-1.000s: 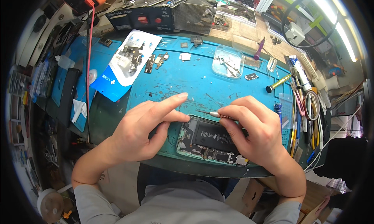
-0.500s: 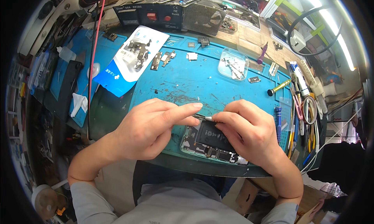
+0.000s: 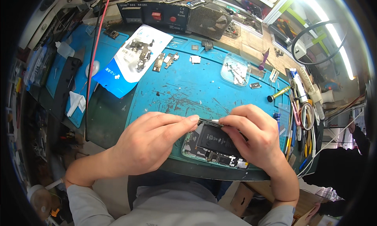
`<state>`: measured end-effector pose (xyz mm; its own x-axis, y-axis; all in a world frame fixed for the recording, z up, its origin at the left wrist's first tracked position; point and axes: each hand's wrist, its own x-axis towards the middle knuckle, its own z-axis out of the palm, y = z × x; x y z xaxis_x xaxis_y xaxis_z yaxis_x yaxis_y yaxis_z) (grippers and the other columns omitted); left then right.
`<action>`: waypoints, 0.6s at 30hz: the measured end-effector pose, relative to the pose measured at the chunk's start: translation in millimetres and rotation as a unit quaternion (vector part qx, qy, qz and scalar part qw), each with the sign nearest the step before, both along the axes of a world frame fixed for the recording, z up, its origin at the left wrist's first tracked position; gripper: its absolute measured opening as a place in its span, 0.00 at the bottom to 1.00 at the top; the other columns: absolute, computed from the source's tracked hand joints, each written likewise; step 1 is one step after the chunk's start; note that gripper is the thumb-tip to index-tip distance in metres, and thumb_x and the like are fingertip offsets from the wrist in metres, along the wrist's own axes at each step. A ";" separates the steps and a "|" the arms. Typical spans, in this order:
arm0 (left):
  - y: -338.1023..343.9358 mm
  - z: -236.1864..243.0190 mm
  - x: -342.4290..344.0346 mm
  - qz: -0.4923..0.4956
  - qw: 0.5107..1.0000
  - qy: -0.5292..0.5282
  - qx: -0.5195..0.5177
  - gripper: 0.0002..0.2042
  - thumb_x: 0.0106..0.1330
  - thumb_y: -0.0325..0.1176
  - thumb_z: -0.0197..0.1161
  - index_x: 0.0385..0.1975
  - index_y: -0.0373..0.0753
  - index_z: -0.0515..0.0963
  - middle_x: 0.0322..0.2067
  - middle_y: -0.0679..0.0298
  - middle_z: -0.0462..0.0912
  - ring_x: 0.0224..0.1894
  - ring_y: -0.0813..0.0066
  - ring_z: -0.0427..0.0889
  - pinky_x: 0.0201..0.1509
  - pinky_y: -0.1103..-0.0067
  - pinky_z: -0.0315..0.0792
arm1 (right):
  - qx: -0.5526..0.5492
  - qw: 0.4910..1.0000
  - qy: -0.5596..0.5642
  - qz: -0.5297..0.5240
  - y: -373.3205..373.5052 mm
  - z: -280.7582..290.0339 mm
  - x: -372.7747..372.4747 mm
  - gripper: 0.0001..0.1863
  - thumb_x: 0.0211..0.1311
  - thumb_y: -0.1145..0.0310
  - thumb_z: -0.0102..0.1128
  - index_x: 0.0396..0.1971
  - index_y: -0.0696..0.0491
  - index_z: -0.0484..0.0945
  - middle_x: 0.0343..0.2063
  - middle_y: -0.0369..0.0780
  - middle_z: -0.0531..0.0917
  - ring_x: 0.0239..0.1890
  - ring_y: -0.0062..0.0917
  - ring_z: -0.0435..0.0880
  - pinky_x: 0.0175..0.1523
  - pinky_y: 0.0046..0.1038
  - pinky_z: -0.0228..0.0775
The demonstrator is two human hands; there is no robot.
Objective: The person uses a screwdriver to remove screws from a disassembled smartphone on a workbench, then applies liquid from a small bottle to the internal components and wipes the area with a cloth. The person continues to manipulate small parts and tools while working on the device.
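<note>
An opened phone lies on the blue mat near its front edge, with a black battery and circuit board showing. My right hand pinches a thin metal-tipped tool over the phone's upper edge. My left hand has its fingers pressed together at the phone's upper left corner, beside the tool's tip; what lies under those fingertips is hidden.
A blue-and-white parts pouch, loose circuit boards and a clear box of small pieces lie behind. Pens, scissors and drivers crowd the right. A black bench device stands at the back; a red cable runs down the left.
My left index finger has come down from a raised position to the phone's corner, closing with the other fingers. My right hand still holds the tool, slightly lower. The view has shifted a little.
</note>
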<state>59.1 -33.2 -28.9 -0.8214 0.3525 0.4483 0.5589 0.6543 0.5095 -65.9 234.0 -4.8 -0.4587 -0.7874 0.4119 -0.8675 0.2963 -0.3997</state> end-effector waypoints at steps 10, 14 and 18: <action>-1.9 -3.2 -2.3 -0.014 0.999 -0.024 0.016 0.35 0.63 0.10 0.61 0.74 0.33 0.69 0.58 0.56 0.90 0.54 0.53 0.88 0.59 0.61 0.78 | -0.030 0.952 -0.003 -0.305 76.5 32.7 0.4 0.12 0.67 0.79 0.72 0.49 0.58 0.89 0.33 0.39 0.85 0.28 0.20 0.81 0.33 0.23 0.72; 2.9 -0.7 -1.0 0.009 0.999 -0.022 0.029 0.37 0.61 0.12 0.67 0.74 0.34 0.70 0.56 0.56 0.90 0.54 0.54 0.89 0.61 0.63 0.79 | 0.016 0.920 -0.055 -0.388 123.1 15.0 4.6 0.11 0.67 0.76 0.73 0.48 0.59 0.88 0.32 0.38 0.83 0.27 0.20 0.80 0.34 0.25 0.72; 7.8 -1.6 2.8 0.066 0.997 -0.027 0.035 0.42 0.62 0.29 0.80 0.77 0.32 0.67 0.63 0.52 0.85 0.64 0.49 0.83 0.67 0.62 0.76 | 0.056 0.915 -0.008 -0.399 127.1 2.0 15.7 0.12 0.67 0.74 0.74 0.49 0.58 0.87 0.32 0.39 0.83 0.28 0.22 0.82 0.35 0.26 0.75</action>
<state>61.9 -25.4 -30.5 -0.8823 0.2102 0.4212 0.4410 0.6820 0.5835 -50.2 361.1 -2.8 -0.9112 -0.2356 0.3379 -0.3511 0.8732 -0.3379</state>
